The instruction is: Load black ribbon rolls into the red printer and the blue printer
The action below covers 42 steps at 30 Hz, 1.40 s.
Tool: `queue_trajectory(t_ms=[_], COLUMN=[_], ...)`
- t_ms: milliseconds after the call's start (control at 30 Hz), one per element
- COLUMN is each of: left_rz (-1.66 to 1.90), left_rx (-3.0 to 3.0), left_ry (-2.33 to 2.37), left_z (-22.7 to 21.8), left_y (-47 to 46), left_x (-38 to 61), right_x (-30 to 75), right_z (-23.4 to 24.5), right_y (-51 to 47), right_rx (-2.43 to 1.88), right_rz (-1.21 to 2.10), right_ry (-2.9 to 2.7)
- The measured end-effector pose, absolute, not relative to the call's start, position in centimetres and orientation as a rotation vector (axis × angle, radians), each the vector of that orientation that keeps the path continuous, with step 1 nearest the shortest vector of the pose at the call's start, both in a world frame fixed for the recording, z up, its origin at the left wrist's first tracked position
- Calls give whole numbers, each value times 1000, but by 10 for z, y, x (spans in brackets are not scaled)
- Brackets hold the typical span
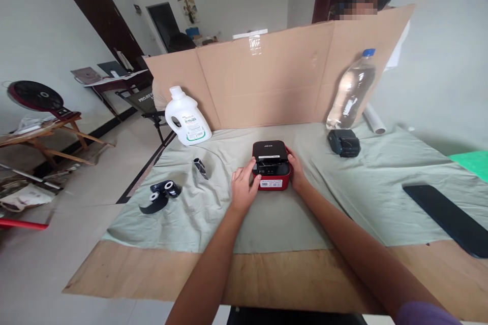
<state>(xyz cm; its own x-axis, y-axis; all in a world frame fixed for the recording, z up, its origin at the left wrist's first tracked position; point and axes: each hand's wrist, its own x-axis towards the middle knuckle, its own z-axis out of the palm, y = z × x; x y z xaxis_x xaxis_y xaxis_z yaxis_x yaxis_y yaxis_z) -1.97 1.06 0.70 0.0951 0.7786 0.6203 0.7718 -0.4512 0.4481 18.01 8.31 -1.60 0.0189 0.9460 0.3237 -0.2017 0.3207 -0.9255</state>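
Observation:
A small red and black label printer (271, 150) stands on the green cloth (282, 223) in front of me, with a white sticker on its red front. Its black lid looks slightly raised along the front edge. My left hand (244, 186) grips the printer's front left corner, fingertips near the lid's edge and thumb by the front. Along the right side my right hand (297, 171) is wrapped against the body, with some fingers hidden behind it. To the left lie paper rolls in dark wrapping (164, 193) and a short dark roll (199, 166).
A cardboard sheet (263, 86) stands upright behind the cloth. Before it are a white jug (187, 117), a clear bottle (353, 91) and a black device (343, 143). A black phone (450, 218) lies at right. A person's head shows above the cardboard.

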Motion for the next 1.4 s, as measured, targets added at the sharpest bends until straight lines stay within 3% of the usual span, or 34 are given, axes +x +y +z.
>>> queue_trajectory(t_ms=[733,900,1033,1167,1400], left_rz=[1380,1527,1119,531,424], left_rx=[2237,1946,1591,1406,1644], left_ry=[1631,2062,2626,2612,2498], left_z=[16,30,47,58,75], left_y=[9,20,54,89,82], left_x=[-21,-71,-135,-176,-187], right_x=[187,187,186,185,187], right_z=[-30,-28,-28,-32,-33], right_y=[97,98,98,101,101], right_rx=[-768,-758,-762,-760,-733], right_rz=[1147,1162,1163,1155,1164], right_ry=[-1081,-1091,-1068,-1076,-1078])
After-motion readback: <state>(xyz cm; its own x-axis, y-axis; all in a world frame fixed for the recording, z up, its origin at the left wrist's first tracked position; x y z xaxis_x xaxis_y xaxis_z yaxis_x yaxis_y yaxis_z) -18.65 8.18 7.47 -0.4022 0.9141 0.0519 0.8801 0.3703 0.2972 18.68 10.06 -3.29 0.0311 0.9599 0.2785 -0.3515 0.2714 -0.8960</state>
